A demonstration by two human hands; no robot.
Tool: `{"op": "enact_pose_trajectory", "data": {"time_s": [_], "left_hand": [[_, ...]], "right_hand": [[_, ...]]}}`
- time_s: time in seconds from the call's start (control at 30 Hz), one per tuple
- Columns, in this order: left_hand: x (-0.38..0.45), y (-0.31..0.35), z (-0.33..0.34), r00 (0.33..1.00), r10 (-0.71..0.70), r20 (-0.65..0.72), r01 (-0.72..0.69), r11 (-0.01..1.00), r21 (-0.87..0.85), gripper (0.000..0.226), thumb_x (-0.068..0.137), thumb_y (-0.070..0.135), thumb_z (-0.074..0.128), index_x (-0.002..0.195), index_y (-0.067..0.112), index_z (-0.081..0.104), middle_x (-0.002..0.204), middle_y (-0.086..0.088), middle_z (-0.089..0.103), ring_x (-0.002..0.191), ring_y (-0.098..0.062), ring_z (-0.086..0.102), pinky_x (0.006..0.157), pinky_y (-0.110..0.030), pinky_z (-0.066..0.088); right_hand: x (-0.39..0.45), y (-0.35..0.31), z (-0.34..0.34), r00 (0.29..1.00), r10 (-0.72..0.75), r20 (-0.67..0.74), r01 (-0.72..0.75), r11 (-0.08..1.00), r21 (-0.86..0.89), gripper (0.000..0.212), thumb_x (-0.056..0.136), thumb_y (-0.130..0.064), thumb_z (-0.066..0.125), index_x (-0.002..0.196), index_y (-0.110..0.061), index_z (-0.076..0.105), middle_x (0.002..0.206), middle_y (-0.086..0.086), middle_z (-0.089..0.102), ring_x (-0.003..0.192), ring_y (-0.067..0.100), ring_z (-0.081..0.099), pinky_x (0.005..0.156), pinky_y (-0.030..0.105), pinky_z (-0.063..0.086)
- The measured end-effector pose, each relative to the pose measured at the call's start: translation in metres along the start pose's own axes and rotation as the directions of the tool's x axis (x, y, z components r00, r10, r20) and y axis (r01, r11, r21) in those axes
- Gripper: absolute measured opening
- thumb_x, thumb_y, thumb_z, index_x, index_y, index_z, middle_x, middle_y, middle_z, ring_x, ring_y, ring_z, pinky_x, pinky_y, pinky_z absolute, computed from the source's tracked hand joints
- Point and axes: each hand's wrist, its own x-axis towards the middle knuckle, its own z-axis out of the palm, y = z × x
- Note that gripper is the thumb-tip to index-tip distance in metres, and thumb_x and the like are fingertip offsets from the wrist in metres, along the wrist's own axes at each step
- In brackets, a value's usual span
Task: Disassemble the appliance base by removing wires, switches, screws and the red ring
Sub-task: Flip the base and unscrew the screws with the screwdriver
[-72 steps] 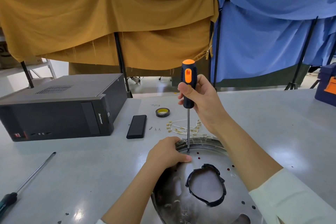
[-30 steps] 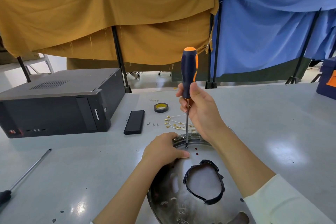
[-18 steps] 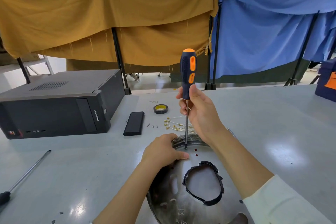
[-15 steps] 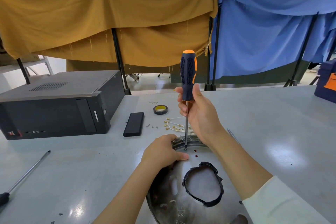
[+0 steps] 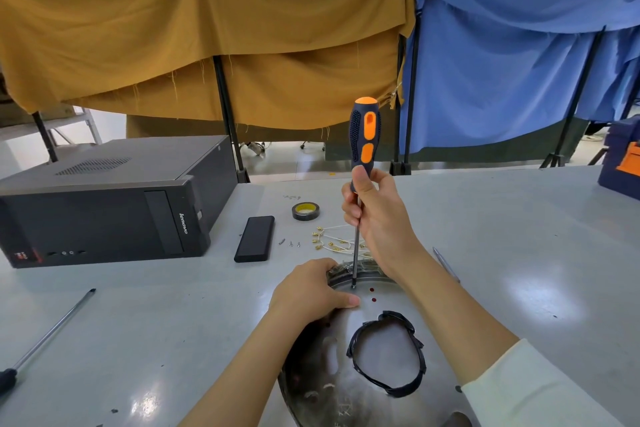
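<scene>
A round shiny metal appliance base (image 5: 332,378) lies on the grey table in front of me, with a black-taped opening (image 5: 386,354) in its middle. My right hand (image 5: 377,218) grips the lower end of an orange-and-black screwdriver (image 5: 363,135), held upright. Its tip stands on a screw (image 5: 353,286) near the base's far rim. My left hand (image 5: 311,291) grips the base's far left rim, thumb lying on the metal. Red shows through small holes (image 5: 372,295) beside the tip. The red ring itself is hidden.
Loose white wires with brass terminals (image 5: 332,241) and small screws (image 5: 291,243) lie beyond the base. A black flat device (image 5: 255,238), a tape roll (image 5: 305,211) and a Lenovo computer case (image 5: 104,204) stand further left. A long screwdriver (image 5: 45,340) lies at the left edge.
The screwdriver handle has turned in my right hand, its orange panels now facing me, and my fingers have slid lower on it. The tip stays on the same screw. My left hand has not moved.
</scene>
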Motion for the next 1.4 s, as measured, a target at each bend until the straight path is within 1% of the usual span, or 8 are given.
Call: {"op": "enact_pose_trajectory", "data": {"time_s": [0.23,0.4,0.63,0.8,0.9,1.0,1.2,1.4], "left_hand": [[-0.002,0.0,-0.001,1.0,-0.006,-0.006,0.006,1.0,-0.001,0.059,0.067,0.056,0.073,0.117,0.029,0.054,0.114,0.011,0.06,0.095,-0.012,0.058,0.077,-0.028,0.044],[-0.0025,0.0007,-0.0009,1.0,0.0,-0.004,0.0,1.0,-0.006,0.054,0.067,0.055,0.073,0.112,0.029,0.056,0.11,0.009,0.062,0.095,-0.014,0.058,0.078,-0.03,0.047],[-0.0022,0.0005,-0.0008,1.0,0.006,-0.009,-0.006,1.0,-0.006,0.052,0.067,0.054,0.073,0.109,0.028,0.056,0.107,0.01,0.062,0.096,-0.015,0.058,0.079,-0.031,0.047],[-0.0031,0.0,-0.0011,1.0,0.008,-0.01,-0.008,1.0,-0.004,0.051,0.068,0.054,0.073,0.108,0.026,0.057,0.104,0.009,0.062,0.094,-0.014,0.058,0.079,-0.031,0.048],[-0.0034,0.0004,-0.0013,1.0,0.007,-0.011,-0.007,1.0,-0.003,0.057,0.068,0.055,0.073,0.114,0.028,0.055,0.111,0.01,0.06,0.1,-0.015,0.057,0.078,-0.029,0.045],[-0.0034,0.001,-0.0015,1.0,0.004,-0.004,-0.005,1.0,-0.004,0.055,0.068,0.055,0.073,0.112,0.028,0.056,0.11,0.01,0.061,0.099,-0.015,0.058,0.079,-0.03,0.046],[-0.0032,0.0018,-0.0015,1.0,0.007,-0.002,-0.007,1.0,-0.009,0.045,0.067,0.054,0.073,0.098,0.026,0.057,0.096,0.008,0.063,0.089,-0.015,0.059,0.077,-0.033,0.05],[-0.0033,0.0023,-0.0016,1.0,0.007,-0.003,-0.007,1.0,0.0,0.05,0.067,0.054,0.073,0.107,0.027,0.057,0.103,0.009,0.062,0.094,-0.015,0.058,0.079,-0.032,0.049]], "right_hand": [[0.0022,0.0027,-0.0046,1.0,-0.01,0.023,0.008,0.996,0.087,0.05,0.087,-0.057,0.04,0.102,-0.012,0.057,0.067,-0.005,0.048,0.054,0.007,0.036,0.054,0.022,0.032],[0.0006,0.0007,-0.0035,0.999,-0.033,-0.01,0.034,0.998,0.056,0.043,0.08,-0.046,0.061,0.104,-0.015,0.043,0.066,-0.006,0.052,0.053,0.008,0.037,0.054,0.023,0.032],[0.0017,0.0033,-0.004,1.0,0.002,0.031,-0.002,1.0,0.023,0.046,0.093,-0.052,0.039,0.11,-0.012,0.056,0.067,-0.006,0.051,0.055,0.008,0.037,0.055,0.022,0.034],[0.0002,0.0041,-0.0036,1.0,-0.019,0.013,0.019,1.0,-0.014,0.043,0.081,-0.045,0.064,0.105,-0.016,0.043,0.068,-0.005,0.051,0.054,0.008,0.038,0.055,0.023,0.035],[0.0006,0.0064,-0.0063,0.999,-0.037,0.011,0.038,0.999,-0.019,0.026,0.091,-0.039,0.053,0.103,-0.016,0.05,0.068,-0.005,0.054,0.055,0.009,0.04,0.056,0.023,0.037],[0.0014,0.0058,-0.0063,1.0,-0.007,0.013,0.007,1.0,0.015,0.038,0.099,-0.042,0.037,0.11,-0.012,0.057,0.07,-0.002,0.051,0.056,0.01,0.039,0.056,0.023,0.037],[0.0011,0.0048,-0.0052,1.0,-0.012,-0.024,0.011,1.0,-0.027,0.041,0.083,-0.047,0.062,0.106,-0.018,0.042,0.063,-0.007,0.046,0.053,0.007,0.036,0.054,0.022,0.036],[0.002,0.0069,-0.0059,1.0,-0.021,0.017,0.022,0.999,-0.023,0.04,0.09,-0.051,0.048,0.105,-0.015,0.056,0.067,-0.007,0.05,0.054,0.008,0.039,0.054,0.021,0.037]]}}
